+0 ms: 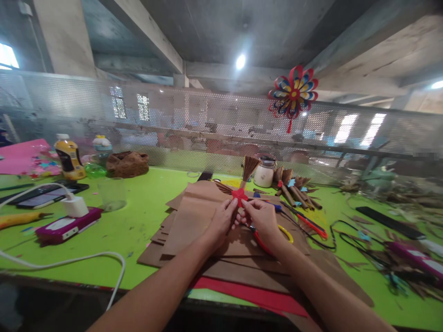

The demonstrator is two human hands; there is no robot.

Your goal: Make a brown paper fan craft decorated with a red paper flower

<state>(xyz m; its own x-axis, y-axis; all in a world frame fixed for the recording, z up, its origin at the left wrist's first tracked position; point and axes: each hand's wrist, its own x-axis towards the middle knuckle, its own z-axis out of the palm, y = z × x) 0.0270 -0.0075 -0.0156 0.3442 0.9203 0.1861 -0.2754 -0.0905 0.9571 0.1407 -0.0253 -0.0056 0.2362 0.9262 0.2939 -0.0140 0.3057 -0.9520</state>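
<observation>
Over the stack of brown paper, my left hand [221,223] is closed, its thumb at the lower left of a small red star [239,196]. My right hand [265,220] pinches the star's lower right point. Just above the star rises a fringed brown paper roll [249,168]; whether it is joined to the star I cannot tell. The fingers hide what lies behind the star. Scissors with red and yellow handles [286,233] lie partly under my right hand. Beneath both hands are brown paper sheets [194,216], with red paper [249,295] under their near edge.
At right lie fringed rolls with blue stars [299,193], a red cutter [311,225], black cables and paper scraps. Behind stands a white jar [265,174]. At left are a purple power strip [69,224], a white cord, a clear cup [112,193] and a yellow bottle [70,157].
</observation>
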